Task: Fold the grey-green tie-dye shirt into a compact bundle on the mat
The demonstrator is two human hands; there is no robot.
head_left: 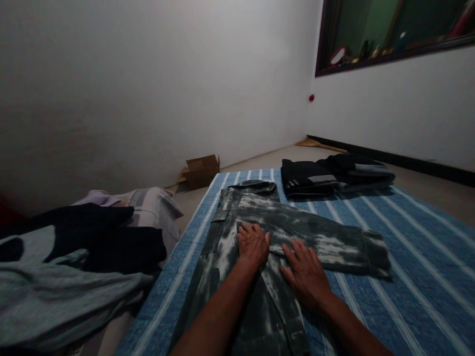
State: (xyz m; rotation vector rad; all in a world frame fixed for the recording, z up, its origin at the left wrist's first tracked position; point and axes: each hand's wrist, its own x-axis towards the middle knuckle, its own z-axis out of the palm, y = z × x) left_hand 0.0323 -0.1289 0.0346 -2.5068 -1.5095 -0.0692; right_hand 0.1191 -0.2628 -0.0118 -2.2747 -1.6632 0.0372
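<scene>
While both hands [278, 257] press shirt [274, 232], cardboard box [202, 170] beyond

The person's two arms are bare all the way down from the bottom edge of the view, with no sleeves, and the left hand [253, 243] and right hand [306, 273] have nothing on their fingers or wrists.

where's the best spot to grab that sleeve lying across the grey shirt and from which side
Probably the cuff end of the sleeve: it lies flat and free past the grey shirt, away from both hands. Come from the right, pinching the cuff's edge off the striped cloth.
</scene>
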